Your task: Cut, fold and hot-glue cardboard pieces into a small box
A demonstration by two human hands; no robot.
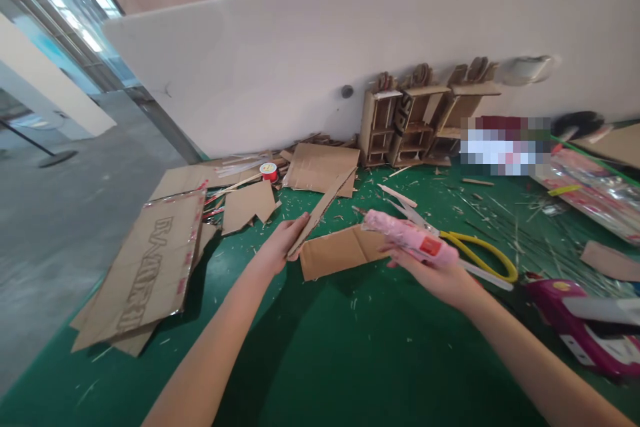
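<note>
My left hand [283,242] is closed on the near end of a long narrow cardboard strip [325,203], which slants up and away to the right. My right hand [435,273] grips a pink glue gun [407,235], its nozzle pointing left over a flat brown cardboard piece [340,252] lying on the green table [350,360]. The strip and the glue gun are apart, with the flat piece between and below them.
Scissors with yellow handles [483,253] lie right of the glue gun. Large cardboard sheets [150,267] cover the table's left edge. Small cardboard shelf models [415,120] stand against the white partition. A red tape roll [269,171], scraps, a magenta tool [585,320] and plastic packs [595,193] lie around.
</note>
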